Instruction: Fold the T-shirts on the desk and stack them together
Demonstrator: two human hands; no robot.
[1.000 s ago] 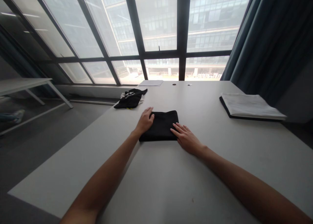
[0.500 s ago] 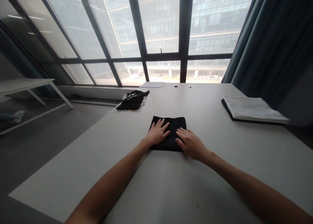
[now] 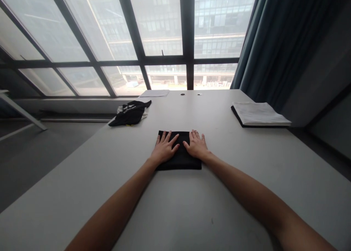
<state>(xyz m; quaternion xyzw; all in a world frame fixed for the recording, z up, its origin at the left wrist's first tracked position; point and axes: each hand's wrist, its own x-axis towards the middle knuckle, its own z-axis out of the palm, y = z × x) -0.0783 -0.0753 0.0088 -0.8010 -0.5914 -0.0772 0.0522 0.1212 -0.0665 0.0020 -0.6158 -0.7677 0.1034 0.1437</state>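
Observation:
A folded black cloth [image 3: 179, 159] lies flat on the white table [image 3: 170, 203], roughly rectangular. My left hand [image 3: 165, 148] rests on its left part, palm down with fingers spread. On its upper right part lies my right hand [image 3: 196, 145], also flat, thumb apart from the other fingers. Both thumbs point toward each other, with black cloth showing between them. Neither hand grasps anything.
Crumpled black and white fabric [image 3: 131, 112] lies near the table's left edge. At the right is a stack of folded cloth [image 3: 257, 113], white over black. Paper [image 3: 155, 93] sits at the far edge, before the windows. A blue curtain [image 3: 263, 46] hangs at the right.
My right hand has moved up and inward, from the cloth's right edge onto its upper right part. My left hand stays on the cloth. The view has turned to the right.

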